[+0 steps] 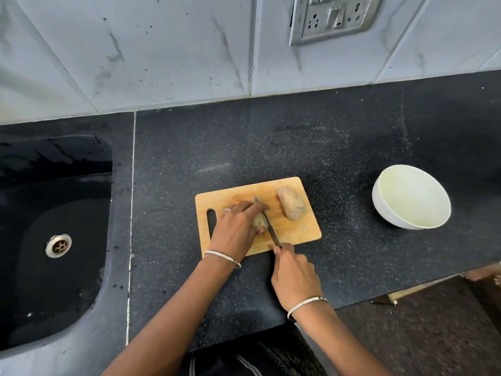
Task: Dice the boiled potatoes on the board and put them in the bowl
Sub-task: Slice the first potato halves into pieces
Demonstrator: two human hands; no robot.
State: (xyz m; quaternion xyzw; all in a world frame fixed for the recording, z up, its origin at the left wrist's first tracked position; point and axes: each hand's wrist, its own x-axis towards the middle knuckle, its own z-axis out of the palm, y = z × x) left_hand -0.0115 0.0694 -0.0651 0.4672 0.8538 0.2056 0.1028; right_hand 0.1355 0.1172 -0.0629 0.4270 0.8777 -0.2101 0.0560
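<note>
Left hand (235,226) is gripping the first potato (259,220), right hand (294,275) is gripping the knife (267,221), cutting is just starting; second potato (291,203) whole, bowl (379,196) unfilled

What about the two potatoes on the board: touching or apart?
Apart. Head view shows bare board between the held potato, under the left hand, and the whole potato.
</note>
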